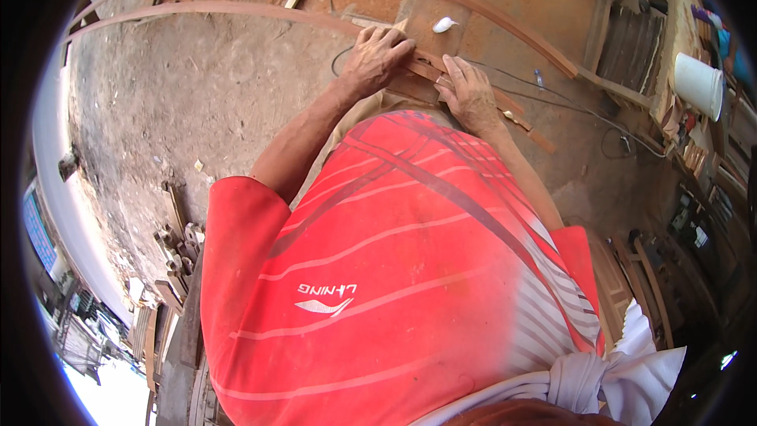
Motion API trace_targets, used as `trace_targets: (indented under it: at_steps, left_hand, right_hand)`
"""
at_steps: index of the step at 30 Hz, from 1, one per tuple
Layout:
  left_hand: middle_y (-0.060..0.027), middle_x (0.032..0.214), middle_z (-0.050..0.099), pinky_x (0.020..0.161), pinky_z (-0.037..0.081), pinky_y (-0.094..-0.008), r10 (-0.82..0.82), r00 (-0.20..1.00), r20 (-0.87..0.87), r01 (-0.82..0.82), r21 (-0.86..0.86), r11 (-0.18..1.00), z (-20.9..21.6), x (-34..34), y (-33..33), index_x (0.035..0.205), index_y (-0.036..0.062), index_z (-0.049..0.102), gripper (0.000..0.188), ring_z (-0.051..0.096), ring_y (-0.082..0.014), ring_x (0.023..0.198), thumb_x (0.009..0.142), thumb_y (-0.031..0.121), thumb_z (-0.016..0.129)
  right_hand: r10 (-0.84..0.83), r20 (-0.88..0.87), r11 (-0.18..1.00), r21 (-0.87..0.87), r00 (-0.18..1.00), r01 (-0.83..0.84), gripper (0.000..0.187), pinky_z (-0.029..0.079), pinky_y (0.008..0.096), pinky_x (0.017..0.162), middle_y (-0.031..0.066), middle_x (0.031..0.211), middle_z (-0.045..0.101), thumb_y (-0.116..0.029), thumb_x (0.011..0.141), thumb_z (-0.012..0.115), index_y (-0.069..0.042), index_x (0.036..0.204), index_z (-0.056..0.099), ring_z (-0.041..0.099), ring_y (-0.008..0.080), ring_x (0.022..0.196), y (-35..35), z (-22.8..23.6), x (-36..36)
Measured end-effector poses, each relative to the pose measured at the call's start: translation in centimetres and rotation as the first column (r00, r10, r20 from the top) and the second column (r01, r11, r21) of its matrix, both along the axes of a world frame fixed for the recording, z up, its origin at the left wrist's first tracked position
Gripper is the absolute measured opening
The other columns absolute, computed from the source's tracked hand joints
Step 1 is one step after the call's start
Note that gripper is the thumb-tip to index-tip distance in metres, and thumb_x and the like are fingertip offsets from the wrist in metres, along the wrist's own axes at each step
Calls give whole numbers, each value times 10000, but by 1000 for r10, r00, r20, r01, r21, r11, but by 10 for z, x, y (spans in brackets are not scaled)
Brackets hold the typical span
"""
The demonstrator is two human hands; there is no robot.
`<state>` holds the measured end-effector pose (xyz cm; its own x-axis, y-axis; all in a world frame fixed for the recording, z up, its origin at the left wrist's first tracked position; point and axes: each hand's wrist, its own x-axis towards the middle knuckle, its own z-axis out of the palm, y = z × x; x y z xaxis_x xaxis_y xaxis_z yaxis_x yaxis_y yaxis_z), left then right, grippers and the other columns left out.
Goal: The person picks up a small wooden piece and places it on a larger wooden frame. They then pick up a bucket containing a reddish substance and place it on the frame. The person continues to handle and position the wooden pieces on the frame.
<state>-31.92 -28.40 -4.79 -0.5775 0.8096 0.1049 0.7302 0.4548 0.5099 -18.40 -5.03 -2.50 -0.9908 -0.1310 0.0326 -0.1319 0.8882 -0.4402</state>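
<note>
A long reddish-brown wooden strip [236, 8] runs from the far left to the middle, in front of my body. My left hand [374, 59] is bent over it from above, with the fingers curled down on the wood. Just to the right, my right hand [470, 95] grips the strip's near section, its fingertips on the wood. Between the hands, shorter pieces of wood [423, 67] lie close together; whether they are joined I cannot tell. Another narrow wooden piece [538, 137] sticks out past my right hand. My palms hide part of the wood.
A second long curved strip [505, 16] arches farther away. Beyond my hands lies a small white bottle [443, 25]. A dark cable [568, 101] crosses the floor at right, near a white bucket [698, 87] and a wooden frame [603, 31]. Wood offcuts [180, 248] are piled at left.
</note>
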Motion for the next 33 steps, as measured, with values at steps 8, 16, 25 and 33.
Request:
trace_targets:
  at_steps: [8, 16, 25, 33]
  left_hand:
    - [-47, 1249, 616, 1065, 372, -468, 17, 999, -39, -15, 42, 999, -4, 0, 1, 1319, 169, 594, 411, 559, -267, 1210, 917, 184, 679]
    - [-45, 1259, 608, 1083, 370, -466, 20, 998, -66, -17, 43, 999, -3, 1, 2, 1313, 168, 588, 374, 554, -257, 1226, 941, 200, 610]
    - [-46, 1329, 587, 1100, 358, -479, -14, 997, -71, 13, -18, 1000, 0, -1, 2, 1375, 154, 559, 477, 528, -270, 1276, 902, 132, 619]
    - [-43, 1298, 595, 1066, 383, -472, -60, 994, -90, 60, -4, 998, 0, -3, 2, 1394, 170, 572, 487, 566, -259, 1231, 910, 177, 616]
  right_hand:
    - [17, -102, 998, 61, 995, -11, 549, 491, 466, 1005, 153, 1354, 603, -249, 944, 722, -69, 1439, 567, 614, 322, 1204, -3, -7, 3]
    - [111, -149, 989, 116, 983, -94, 441, 471, 463, 1067, 137, 1437, 577, -169, 969, 615, -141, 1408, 635, 589, 314, 1288, 6, -16, 10]
    - [59, -158, 989, 143, 986, -36, 467, 459, 491, 1077, 132, 1451, 576, -126, 936, 585, -140, 1399, 645, 577, 309, 1299, -1, -19, 12]
    - [53, -150, 990, 139, 987, -32, 444, 468, 487, 1061, 121, 1427, 595, -154, 942, 582, -154, 1380, 655, 596, 310, 1270, -2, -11, 10]
